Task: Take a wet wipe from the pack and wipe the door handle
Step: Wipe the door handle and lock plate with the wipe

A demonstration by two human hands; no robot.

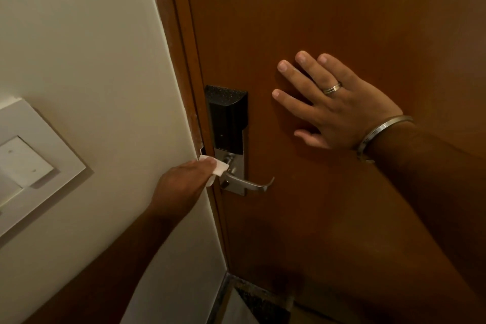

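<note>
The wiping step is on: the left hand [184, 179] pinches the wipe [217, 166] at the handle's [247, 183] left end, the right hand [334, 102] lies flat and open on the door [342, 8], and next the wipe should slide right along the handle.

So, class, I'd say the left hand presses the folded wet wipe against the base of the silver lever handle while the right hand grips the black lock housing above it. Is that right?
One detail is wrong. In the head view the right hand is not on the black lock housing; it lies flat and open on the door beside it. The left hand does press the wet wipe against the base of the lever handle.
</note>
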